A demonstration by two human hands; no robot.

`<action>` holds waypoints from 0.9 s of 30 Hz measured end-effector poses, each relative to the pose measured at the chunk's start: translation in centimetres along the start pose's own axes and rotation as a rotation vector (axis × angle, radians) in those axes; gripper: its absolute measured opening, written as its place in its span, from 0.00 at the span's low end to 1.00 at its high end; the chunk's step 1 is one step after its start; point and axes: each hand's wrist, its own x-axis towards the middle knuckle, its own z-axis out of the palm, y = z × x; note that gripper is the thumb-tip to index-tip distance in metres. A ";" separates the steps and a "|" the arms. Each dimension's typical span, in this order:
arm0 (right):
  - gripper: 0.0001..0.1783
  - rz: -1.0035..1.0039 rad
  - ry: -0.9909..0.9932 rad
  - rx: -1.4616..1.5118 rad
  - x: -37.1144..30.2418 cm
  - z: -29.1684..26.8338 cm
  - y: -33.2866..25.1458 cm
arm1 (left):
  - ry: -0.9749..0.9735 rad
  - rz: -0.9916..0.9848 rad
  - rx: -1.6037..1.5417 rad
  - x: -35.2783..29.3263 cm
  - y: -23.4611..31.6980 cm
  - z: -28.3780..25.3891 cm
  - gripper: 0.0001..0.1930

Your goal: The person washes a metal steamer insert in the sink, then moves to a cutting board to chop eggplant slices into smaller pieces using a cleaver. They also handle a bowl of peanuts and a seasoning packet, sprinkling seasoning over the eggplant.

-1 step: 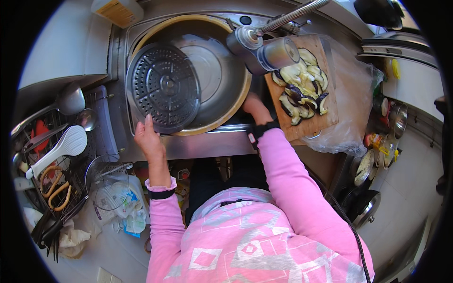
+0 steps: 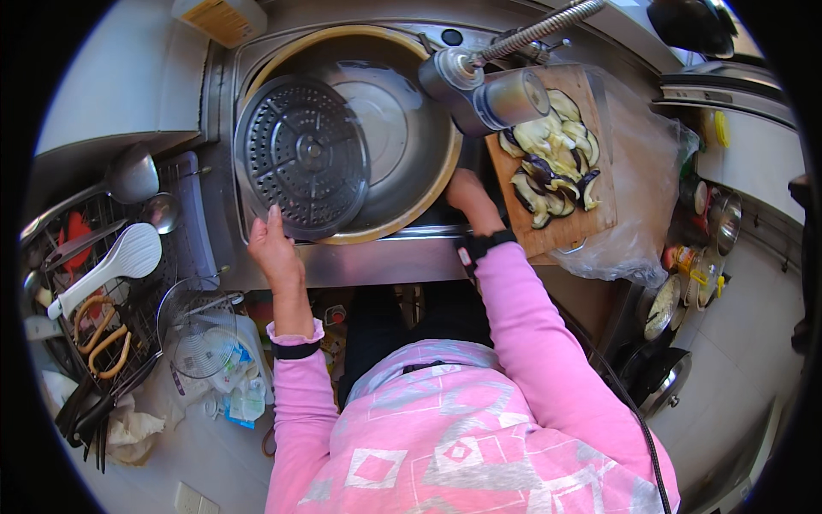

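Note:
A round, dark metal steamer plate (image 2: 301, 158) full of holes is tilted over the left side of a large metal basin (image 2: 396, 224) with a yellowish rim. My left hand (image 2: 276, 250) pinches the plate's near edge, thumb on top. Some water shows in the basin, which stands in a steel sink (image 2: 351, 269). My right hand (image 2: 471, 194) reaches down into the gap between basin and cutting board; its fingers are hidden behind the basin's rim. Sliced eggplant (image 2: 552, 150) lies spread on the wooden cutting board (image 2: 556, 236) to the right.
A faucet (image 2: 454, 73) with a coiled metal hose juts over the basin's right side. Clear plastic sheeting (image 2: 646, 188) lies beyond the board. At the left, a wire rack (image 2: 175, 201) holds ladles, a white rice paddle (image 2: 128, 257) and a mesh strainer (image 2: 199, 334). Pans stand far right.

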 end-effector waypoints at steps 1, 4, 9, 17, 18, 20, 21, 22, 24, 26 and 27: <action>0.12 0.029 0.053 -0.030 -2.2 -1.0 -0.7 | -0.021 -0.015 -0.015 0.0 0.1 0.0 0.12; 0.10 0.084 0.269 -0.118 -9.5 -3.5 -4.0 | -0.012 -0.054 -0.037 -0.1 0.3 -0.5 0.11; 0.12 -0.177 0.516 -0.192 -17.3 -8.0 -8.4 | -0.091 -0.061 -0.045 -0.2 0.7 -1.7 0.07; 0.13 -0.641 0.645 0.397 -11.2 -6.7 -17.4 | -0.249 -0.093 -0.080 -1.2 0.2 -3.0 0.03; 0.13 -0.680 0.622 0.450 -10.4 -5.8 -18.7 | -0.264 -0.089 -0.079 -1.3 0.0 -3.1 0.05; 0.12 -0.837 0.682 0.402 -8.9 -3.9 -21.0 | -0.299 -0.078 -0.095 -1.5 -0.3 -3.2 0.09; 0.09 -0.839 0.668 0.304 -8.2 -2.8 -21.9 | -0.282 -0.090 -0.083 -1.4 -0.5 -3.4 0.09; 0.09 -0.801 0.665 0.255 -7.4 -2.3 -21.9 | -0.297 -0.028 -0.081 -1.3 -0.6 -3.4 0.08; 0.08 -0.769 0.707 0.171 -4.9 -1.6 -21.8 | -0.282 0.024 -0.052 -1.1 -0.9 -3.5 0.07; 0.05 -0.539 0.630 0.053 -2.4 -2.1 -19.8 | -0.228 0.023 -0.054 -0.8 -1.0 -3.9 0.07; 0.05 -0.421 0.610 0.134 -1.9 -2.5 -18.3 | -0.208 0.019 -0.053 -0.6 -1.0 -4.0 0.07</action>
